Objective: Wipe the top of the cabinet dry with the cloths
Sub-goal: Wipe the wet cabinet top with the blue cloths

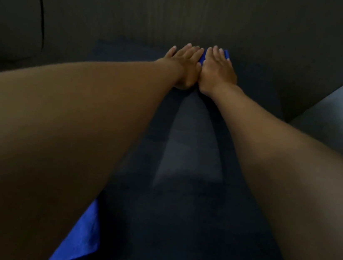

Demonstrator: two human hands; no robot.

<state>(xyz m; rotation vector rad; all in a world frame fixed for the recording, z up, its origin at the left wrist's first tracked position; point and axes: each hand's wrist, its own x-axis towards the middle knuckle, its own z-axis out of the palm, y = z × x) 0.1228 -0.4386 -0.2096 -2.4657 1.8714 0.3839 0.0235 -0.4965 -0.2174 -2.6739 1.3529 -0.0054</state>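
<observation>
The dark cabinet top (pixel 194 146) runs away from me in dim light. At its far end my left hand (pixel 184 60) and my right hand (pixel 216 69) lie flat side by side, fingers stretched forward. Both press down on a blue cloth (pixel 202 56), of which only slivers show between the hands and at the right hand's far edge (pixel 226 53). A second blue cloth (pixel 80 235) lies near me at the lower left, partly hidden under my left forearm.
A dark wood-grain wall (pixel 203 14) rises right behind the hands. A grey surface (pixel 341 121) slants along the right side. A dark rounded shape (pixel 11 10) fills the upper left.
</observation>
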